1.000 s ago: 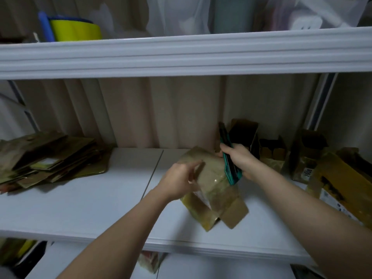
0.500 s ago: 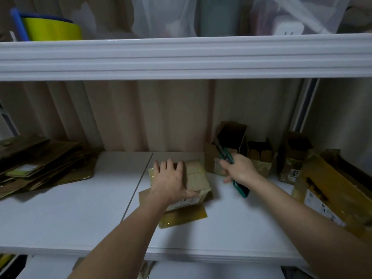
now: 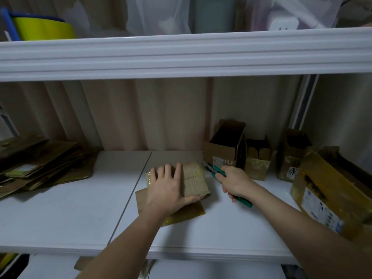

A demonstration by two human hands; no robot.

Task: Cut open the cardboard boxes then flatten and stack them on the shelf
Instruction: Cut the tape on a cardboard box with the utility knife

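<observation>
Matt brown cardboard box (image 3: 194, 179) with glossy tape; smooth white shelf (image 3: 70, 214); green plastic-handled cutter (image 3: 218, 172)

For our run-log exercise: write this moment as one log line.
left hand: pressing flattened box on shelf | right hand: gripping green cutter | stack: left

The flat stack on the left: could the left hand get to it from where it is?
Probably yes. The left hand presses the box, and only bare shelf lies between it and the stack.
</observation>
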